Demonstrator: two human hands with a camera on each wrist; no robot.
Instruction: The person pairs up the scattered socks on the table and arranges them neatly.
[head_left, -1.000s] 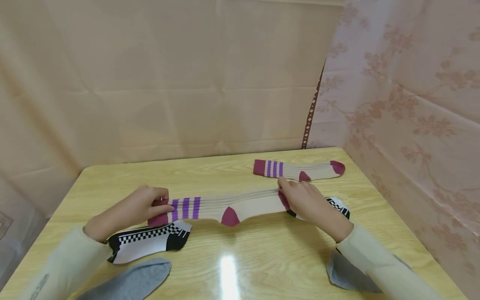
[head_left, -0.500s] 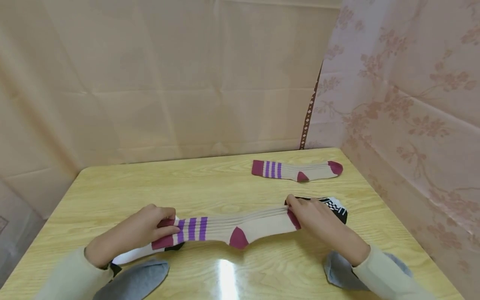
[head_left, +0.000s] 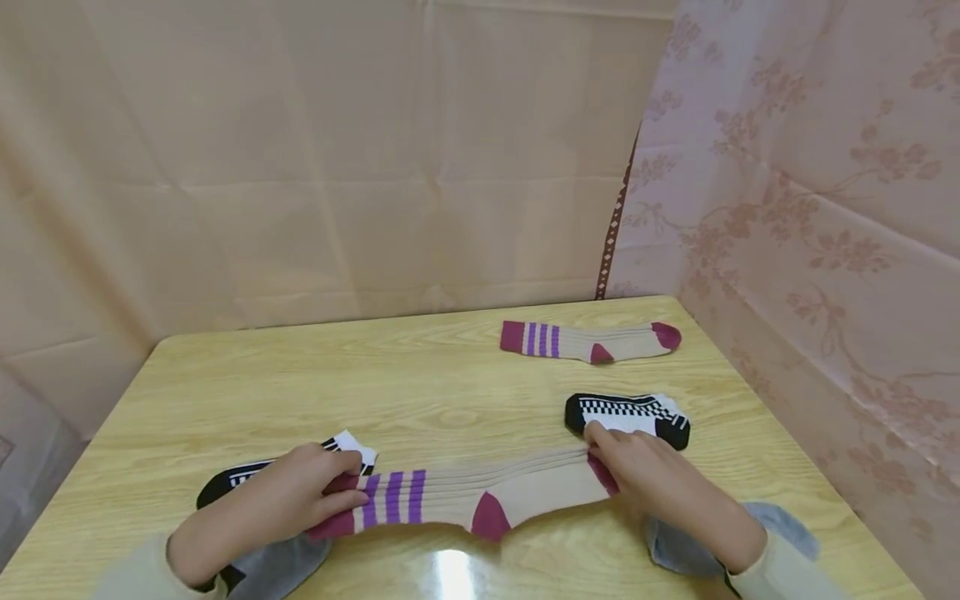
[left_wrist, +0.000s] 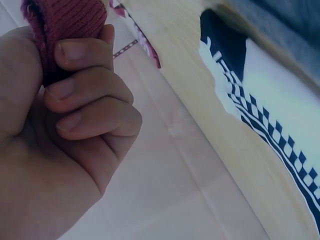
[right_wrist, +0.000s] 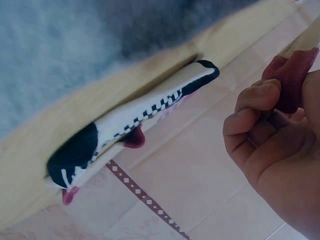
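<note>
A beige sock [head_left: 540,483] with purple stripes and maroon cuff, heel and toe is stretched sideways between both hands, near the front of the table. My left hand [head_left: 300,492] pinches its cuff, whose ribbed maroon edge [left_wrist: 75,25] shows in the left wrist view. The toe end is gripped by my right hand [head_left: 660,475]; in the right wrist view the maroon toe [right_wrist: 290,80] sits between thumb and fingers. Behind my right hand lies a checkered black-and-white sock [head_left: 622,408]. Another checkered sock [head_left: 225,483] is partly covered by my left hand.
A matching striped sock [head_left: 577,342] lies flat at the back right of the wooden table [head_left: 360,367]. Grey socks rest near the front, one on the left [head_left: 277,567] and one on the right [head_left: 675,546], both partly hidden by the arms. Curtains hang behind and at right.
Both hands have drawn the stretched striped sock toward the front of the table and slightly right. The checkered sock at right has come into fuller view.
</note>
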